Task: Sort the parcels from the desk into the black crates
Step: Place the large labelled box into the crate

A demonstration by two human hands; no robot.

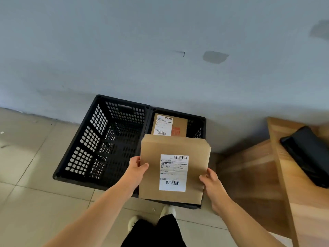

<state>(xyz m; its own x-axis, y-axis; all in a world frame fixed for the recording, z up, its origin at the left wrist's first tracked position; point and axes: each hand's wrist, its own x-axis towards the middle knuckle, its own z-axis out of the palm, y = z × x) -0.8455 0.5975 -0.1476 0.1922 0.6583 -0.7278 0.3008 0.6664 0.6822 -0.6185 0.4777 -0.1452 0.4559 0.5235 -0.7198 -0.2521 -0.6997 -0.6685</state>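
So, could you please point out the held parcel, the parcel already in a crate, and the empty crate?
held parcel (151, 177): head view, bare cardboard left of label.
parcel in crate (179, 123): head view, brown top face.
empty crate (89, 139): head view, left perforated wall.

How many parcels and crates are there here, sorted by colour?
Brown cardboard parcels: 2, one held in both hands, one in the right crate
Black parcel: 1, on the wooden desk
Black crates: 2, left and right
Total: 5
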